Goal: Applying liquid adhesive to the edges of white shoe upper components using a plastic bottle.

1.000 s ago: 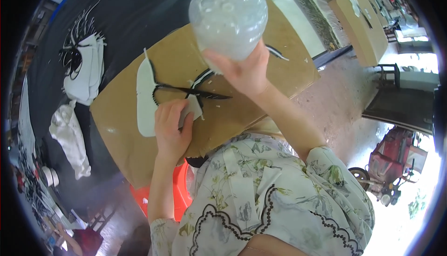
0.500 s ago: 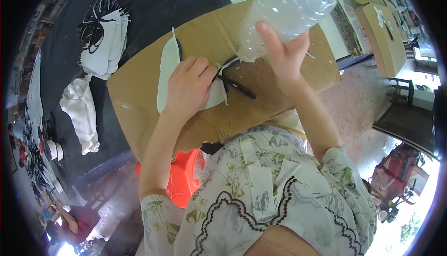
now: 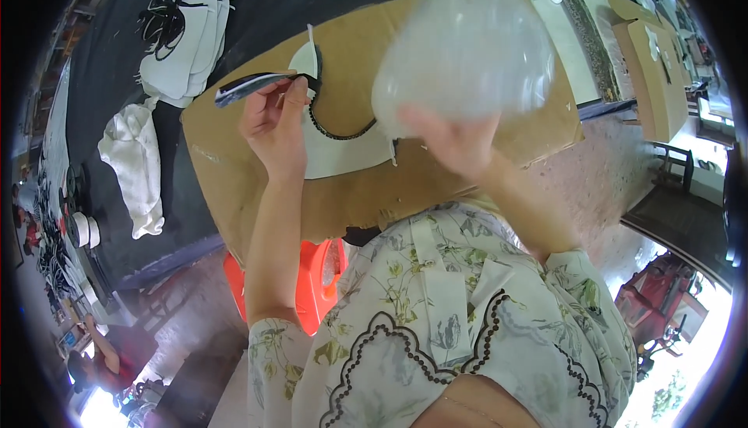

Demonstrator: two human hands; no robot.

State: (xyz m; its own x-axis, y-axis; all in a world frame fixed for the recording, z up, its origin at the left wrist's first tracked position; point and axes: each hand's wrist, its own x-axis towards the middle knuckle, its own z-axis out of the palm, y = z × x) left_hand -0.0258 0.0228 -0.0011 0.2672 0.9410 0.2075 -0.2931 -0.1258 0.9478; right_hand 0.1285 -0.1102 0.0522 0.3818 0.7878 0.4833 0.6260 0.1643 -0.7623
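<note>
My left hand (image 3: 276, 124) pinches a dark strip-like thing (image 3: 253, 85) with a pale edge, raised above the cardboard; its exact kind does not show. My right hand (image 3: 456, 138) grips a large clear plastic bottle (image 3: 467, 58), blurred by motion, over the right part of the cardboard. A white curved panel (image 3: 343, 155) with a black-trimmed inner edge lies on the brown cardboard sheet (image 3: 226, 163), between my hands. One end of the panel lies just beyond my left fingers.
Stacked white panels (image 3: 179, 54) with black cords lie at the far left on the dark table (image 3: 86, 132). Nearer is a crumpled white cloth (image 3: 134, 167). An orange plastic stool (image 3: 312, 292) stands below the table edge. A cardboard box (image 3: 654, 77) stands far right. Another person (image 3: 109, 358) sits lower left.
My left hand has lifted off the panel, moving away and left with the dark strip-like thing. My right hand has brought the bottle slightly lower and nearer. The panel's black-trimmed curve is now uncovered.
</note>
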